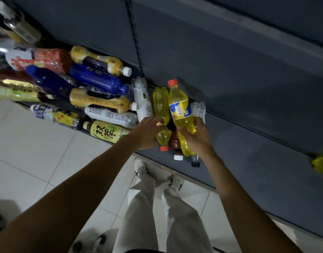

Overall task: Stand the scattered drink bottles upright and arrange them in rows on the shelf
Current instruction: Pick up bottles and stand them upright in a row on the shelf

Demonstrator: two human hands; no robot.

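Dark shelf (248,143) low by the tiled floor (29,152), pile of bottles (95,88) lying on its left part. Right hand (197,137) grips a yellow soda bottle (180,108), red cap up, tilted. Left hand (147,132), fingers spread, touches a lying yellow bottle (161,105).

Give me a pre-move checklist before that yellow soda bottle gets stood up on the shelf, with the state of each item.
1. Right hand has the yellow bottle with the blue label in a grip: ok, fingers curl round its lower body.
2. Its orange cap is on: ok.
3. Left hand is free to help: not ok, it lies on a second yellow bottle.
4. Bare shelf to the right for a row: ok.
5. Other bottles upright: not ok, the pile at left lies flat.
6. Small bottles under the hands out of the way: cannot tell, partly hidden.
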